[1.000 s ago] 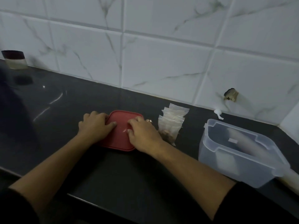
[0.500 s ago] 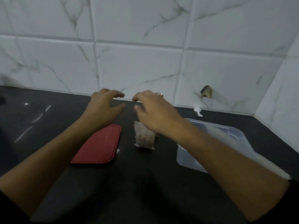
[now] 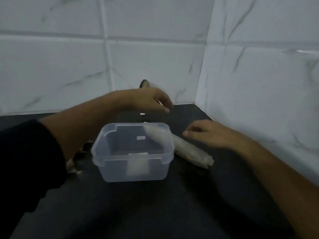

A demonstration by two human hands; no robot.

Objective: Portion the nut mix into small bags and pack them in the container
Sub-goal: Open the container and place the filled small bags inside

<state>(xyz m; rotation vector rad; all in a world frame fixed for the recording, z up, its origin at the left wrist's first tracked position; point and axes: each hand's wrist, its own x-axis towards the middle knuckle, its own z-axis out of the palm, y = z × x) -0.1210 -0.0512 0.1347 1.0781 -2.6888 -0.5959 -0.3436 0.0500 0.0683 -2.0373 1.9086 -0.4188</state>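
A clear plastic container stands open in the middle of the dark counter, with nothing inside. My left hand hovers beyond its far rim with the fingers hanging loosely curled, and I see nothing gripped in it. To the right of the container, my right hand floats just above the counter, fingers relaxed and holding nothing. A long pale rolled package lies behind the container and pokes out at its right, below my right hand. The small filled bags are mostly hidden behind my left forearm.
White marble tile walls meet in a corner at the back right, close to my right arm. A dark hole in the wall sits just behind my left hand. A small white scrap lies on the counter beneath it.
My view has swung right, so the red lid is out of sight. Both hands left the lid and bags and moved over to the clear container, the left behind it, the right beside it.
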